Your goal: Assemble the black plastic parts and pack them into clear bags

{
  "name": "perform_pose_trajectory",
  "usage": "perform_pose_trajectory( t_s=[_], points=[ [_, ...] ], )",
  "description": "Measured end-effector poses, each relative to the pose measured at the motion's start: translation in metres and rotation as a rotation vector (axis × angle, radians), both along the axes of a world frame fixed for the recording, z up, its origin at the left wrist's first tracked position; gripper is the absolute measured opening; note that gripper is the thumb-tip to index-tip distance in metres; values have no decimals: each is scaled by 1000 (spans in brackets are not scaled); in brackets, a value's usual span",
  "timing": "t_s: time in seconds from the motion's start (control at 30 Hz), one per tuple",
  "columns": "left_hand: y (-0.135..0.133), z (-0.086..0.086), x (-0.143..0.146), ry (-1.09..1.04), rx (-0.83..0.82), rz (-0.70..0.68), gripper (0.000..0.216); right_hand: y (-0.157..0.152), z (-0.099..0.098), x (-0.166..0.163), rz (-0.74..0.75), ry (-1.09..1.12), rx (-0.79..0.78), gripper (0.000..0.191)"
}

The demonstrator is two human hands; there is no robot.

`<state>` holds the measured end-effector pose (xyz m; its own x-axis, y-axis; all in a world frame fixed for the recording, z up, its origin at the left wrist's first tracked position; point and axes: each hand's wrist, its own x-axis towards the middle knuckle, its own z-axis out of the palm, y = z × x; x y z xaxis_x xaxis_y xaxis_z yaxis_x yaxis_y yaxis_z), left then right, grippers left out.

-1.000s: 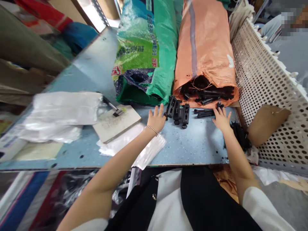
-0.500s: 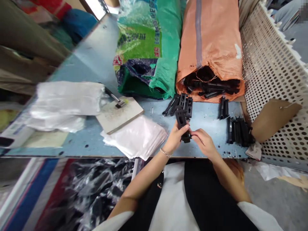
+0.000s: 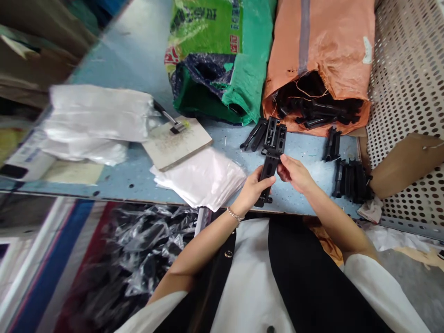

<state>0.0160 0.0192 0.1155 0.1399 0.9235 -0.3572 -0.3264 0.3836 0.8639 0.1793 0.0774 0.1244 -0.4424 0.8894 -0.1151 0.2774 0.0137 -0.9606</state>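
My left hand (image 3: 251,190) is closed round the lower part of a long black plastic part (image 3: 270,159), held upright over the near edge of the blue table (image 3: 138,166). My right hand (image 3: 294,173) pinches the same part at its middle from the right. More black plastic parts (image 3: 350,179) lie in a small stack to the right, and a few loose black pieces (image 3: 255,134) lie just behind my hands. An orange woven sack (image 3: 319,55) lies open at the back, full of black parts.
A green woven sack (image 3: 225,60) lies left of the orange one. A stack of clear plastic bags (image 3: 204,178) lies left of my hands, a grey board (image 3: 176,143) with a small tool behind it. A white perforated panel (image 3: 405,92) and brown cardboard (image 3: 405,162) stand on the right.
My hands pulled back from the sacks, picked up a black part and brought it to the table's near edge. The part now stands more upright, and the view has tilted down.
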Motion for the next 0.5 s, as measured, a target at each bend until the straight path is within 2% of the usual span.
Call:
perform_pose_trajectory(
  t_s=[0.03, 0.07, 0.13, 0.23, 0.3, 0.37, 0.4, 0.5],
  points=[
    [1, 0, -3, -24, -17, 30, 50, -6, 0, -2, 48, -20, 10, 62],
    [2, 1, -7, -55, -39, 61, 51, -13, 1, -4, 103, -77, 88, 61],
    [3, 4, -14, -132, -88, 107, 53, -28, 4, -4, 235, -259, 386, 55],
    [5, 8, -19, -250, -149, 94, 56, -41, 10, -3, 414, -498, 876, 41],
    [6, 9, -19, -292, -181, 66, 58, -41, 12, -2, 485, -550, 1046, 37],
    [7, 10, -17, -301, -193, 51, 59, -39, 13, -2, 503, -539, 1036, 38],
    [6, 11, -15, -294, -188, 47, 58, -39, 12, -3, 495, -513, 958, 40],
    [0, 14, -11, -172, -81, 98, 48, -46, 3, -7, 393, -344, 518, 49]
  ],
)
